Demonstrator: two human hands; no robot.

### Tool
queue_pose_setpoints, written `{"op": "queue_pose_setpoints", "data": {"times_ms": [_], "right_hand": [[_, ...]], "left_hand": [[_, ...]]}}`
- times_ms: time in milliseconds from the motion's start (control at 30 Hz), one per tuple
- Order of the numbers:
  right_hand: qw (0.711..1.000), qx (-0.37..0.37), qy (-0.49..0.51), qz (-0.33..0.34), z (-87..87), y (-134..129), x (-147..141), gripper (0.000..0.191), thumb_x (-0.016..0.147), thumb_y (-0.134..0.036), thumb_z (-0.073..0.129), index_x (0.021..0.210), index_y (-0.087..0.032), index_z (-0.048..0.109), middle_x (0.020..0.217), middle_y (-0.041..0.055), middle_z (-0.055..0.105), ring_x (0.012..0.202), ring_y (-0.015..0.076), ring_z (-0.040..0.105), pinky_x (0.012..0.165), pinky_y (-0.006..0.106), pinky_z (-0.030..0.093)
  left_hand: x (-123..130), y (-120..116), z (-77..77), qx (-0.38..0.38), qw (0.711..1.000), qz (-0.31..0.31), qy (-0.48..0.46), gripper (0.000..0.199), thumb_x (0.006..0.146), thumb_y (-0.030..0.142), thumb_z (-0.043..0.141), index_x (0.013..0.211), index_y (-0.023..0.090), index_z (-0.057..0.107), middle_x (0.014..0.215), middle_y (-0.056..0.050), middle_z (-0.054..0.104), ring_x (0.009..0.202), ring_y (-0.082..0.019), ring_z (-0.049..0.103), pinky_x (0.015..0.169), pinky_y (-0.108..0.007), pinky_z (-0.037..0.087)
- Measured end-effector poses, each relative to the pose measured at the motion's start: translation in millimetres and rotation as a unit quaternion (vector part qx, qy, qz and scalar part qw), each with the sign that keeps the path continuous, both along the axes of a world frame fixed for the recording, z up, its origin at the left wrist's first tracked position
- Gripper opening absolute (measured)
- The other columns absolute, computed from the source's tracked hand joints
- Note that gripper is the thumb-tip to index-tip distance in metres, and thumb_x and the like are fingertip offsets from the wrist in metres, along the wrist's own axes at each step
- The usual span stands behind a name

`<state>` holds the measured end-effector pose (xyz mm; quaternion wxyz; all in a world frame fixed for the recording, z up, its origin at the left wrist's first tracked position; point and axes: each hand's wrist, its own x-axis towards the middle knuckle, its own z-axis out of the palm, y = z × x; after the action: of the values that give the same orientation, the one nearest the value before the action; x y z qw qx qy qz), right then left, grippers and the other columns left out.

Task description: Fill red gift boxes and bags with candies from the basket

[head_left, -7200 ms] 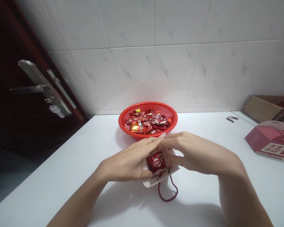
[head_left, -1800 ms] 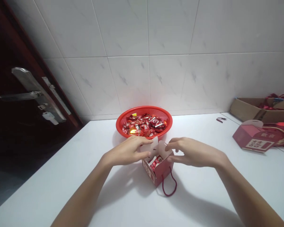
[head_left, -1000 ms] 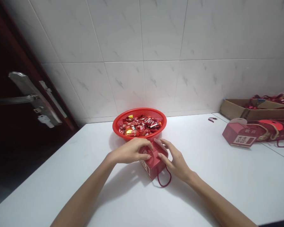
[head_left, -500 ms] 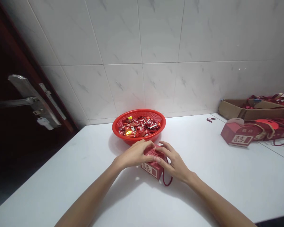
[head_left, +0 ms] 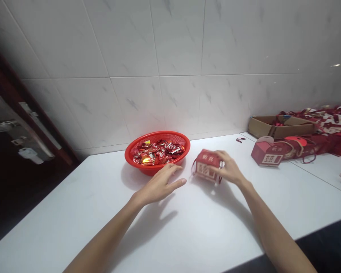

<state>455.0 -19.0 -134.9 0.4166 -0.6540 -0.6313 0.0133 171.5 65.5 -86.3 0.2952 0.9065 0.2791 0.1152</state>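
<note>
A small red gift box (head_left: 207, 161) with a cream label and dark red cords is gripped at its right side by my right hand (head_left: 227, 168); the box is slightly blurred and tilted over the white table. My left hand (head_left: 161, 184) hovers left of the box, thumb and fingers apart, holding nothing. Just behind my left hand is a red plastic basket (head_left: 127, 158), filled with red wrapped packets (head_left: 159, 152).
At the right stands another red box (head_left: 268, 153), beside more red boxes and a cardboard carton (head_left: 272, 131). A short dark cord (head_left: 240, 140) lies near the tiled wall. A dark door with a metal handle is at the left.
My left hand has let go of the red box. My right hand has moved it to the right and lifted it. The view has turned rightward.
</note>
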Motion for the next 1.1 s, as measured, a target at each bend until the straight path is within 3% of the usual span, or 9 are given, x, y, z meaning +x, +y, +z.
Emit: {"op": "queue_pose_setpoints", "data": {"times_ms": [100, 167, 267, 400, 600, 833, 967, 1033, 1100], "right_hand": [[0.986, 0.030, 0.044, -0.158, -5.0, -3, 62, 0.057, 0.068, -0.039, 0.071, 0.119, -0.017, 0.063, 0.116, 0.0152, 0.060, 0.107, 0.0324, 0.060, 0.094, 0.052, 0.049], [0.974, 0.033, 0.034, -0.221, -12.9, -7, 97, 0.058, 0.063, -0.039, 0.072, 0.116, -0.016, 0.065, 0.114, 0.0160, 0.060, 0.110, 0.0350, 0.058, 0.096, 0.054, 0.047], [0.964, 0.057, 0.005, -0.258, -26.9, -13, 132, 0.050, 0.062, -0.039, 0.069, 0.107, -0.017, 0.066, 0.116, 0.0158, 0.059, 0.117, 0.0378, 0.053, 0.102, 0.057, 0.040], [0.949, 0.095, -0.020, -0.300, -40.5, -15, 150, 0.042, 0.071, -0.042, 0.063, 0.104, -0.016, 0.065, 0.132, 0.0227, 0.051, 0.131, 0.0435, 0.041, 0.105, 0.062, 0.032], [0.948, 0.141, -0.040, -0.282, -45.4, -15, 150, 0.053, 0.083, -0.035, 0.056, 0.131, -0.014, 0.050, 0.138, 0.0288, 0.049, 0.137, 0.0453, 0.039, 0.108, 0.060, 0.030], [0.934, 0.135, -0.027, -0.331, -31.6, -17, 125, 0.074, 0.081, -0.035, 0.065, 0.148, -0.017, 0.038, 0.151, 0.0270, 0.037, 0.140, 0.0546, 0.030, 0.107, 0.074, 0.024], [0.936, 0.187, -0.062, -0.293, -17.9, -12, 90, 0.070, 0.089, -0.040, 0.058, 0.153, -0.031, 0.031, 0.158, 0.0162, 0.030, 0.143, 0.0501, 0.029, 0.109, 0.071, 0.026], [0.936, 0.229, -0.104, -0.245, -15.0, -7, 70, 0.067, 0.089, -0.040, 0.056, 0.151, -0.027, 0.034, 0.154, 0.0187, 0.037, 0.140, 0.0491, 0.035, 0.108, 0.069, 0.030], [0.938, 0.257, -0.138, -0.187, -14.3, -3, 49, 0.065, 0.089, -0.040, 0.056, 0.148, -0.020, 0.039, 0.148, 0.0228, 0.045, 0.136, 0.0480, 0.042, 0.106, 0.068, 0.035]], "left_hand": [[-2, 0, 5.1, -0.004, 1.000, -0.010, -0.004, 0.045, 0.091, 0.053, 0.054, 0.124, 0.023, 0.059, 0.132, -0.009, 0.056, 0.119, -0.027, 0.055, 0.101, -0.041, 0.045], [-2, 0, 6.9, -0.009, 1.000, -0.012, -0.002, 0.044, 0.090, 0.051, 0.056, 0.123, 0.023, 0.060, 0.131, -0.009, 0.057, 0.115, -0.026, 0.057, 0.099, -0.041, 0.047], [-3, 0, 7.2, -0.015, 1.000, -0.021, 0.012, 0.045, 0.089, 0.051, 0.057, 0.123, 0.023, 0.061, 0.132, -0.010, 0.057, 0.110, -0.026, 0.061, 0.095, -0.041, 0.050], [-2, 2, 6.2, -0.021, 0.999, -0.039, 0.022, 0.043, 0.088, 0.051, 0.057, 0.121, 0.023, 0.062, 0.132, -0.010, 0.057, 0.111, -0.026, 0.061, 0.093, -0.039, 0.051], [-4, 5, 6.6, -0.039, 0.998, -0.037, 0.034, 0.044, 0.087, 0.046, 0.061, 0.123, 0.021, 0.062, 0.137, -0.012, 0.054, 0.115, -0.026, 0.059, 0.096, -0.039, 0.049], [-37, -5, 14.2, -0.025, 0.998, -0.021, 0.055, 0.040, 0.086, 0.041, 0.062, 0.121, 0.021, 0.064, 0.132, -0.010, 0.059, 0.112, -0.024, 0.061, 0.092, -0.035, 0.050], [-98, -5, 41.4, 0.026, 0.994, 0.048, 0.090, 0.042, 0.088, 0.047, 0.058, 0.121, 0.022, 0.064, 0.132, -0.010, 0.062, 0.113, -0.025, 0.061, 0.091, -0.032, 0.050], [-143, -11, 59.6, 0.050, 0.978, 0.158, 0.124, 0.050, 0.086, 0.056, 0.057, 0.122, 0.023, 0.064, 0.130, -0.007, 0.065, 0.111, -0.024, 0.063, 0.090, -0.029, 0.049], [-191, -28, 75.7, 0.080, 0.943, 0.289, 0.144, 0.057, 0.087, 0.065, 0.050, 0.121, 0.022, 0.065, 0.126, -0.001, 0.067, 0.112, -0.025, 0.062, 0.093, -0.029, 0.047]]}}
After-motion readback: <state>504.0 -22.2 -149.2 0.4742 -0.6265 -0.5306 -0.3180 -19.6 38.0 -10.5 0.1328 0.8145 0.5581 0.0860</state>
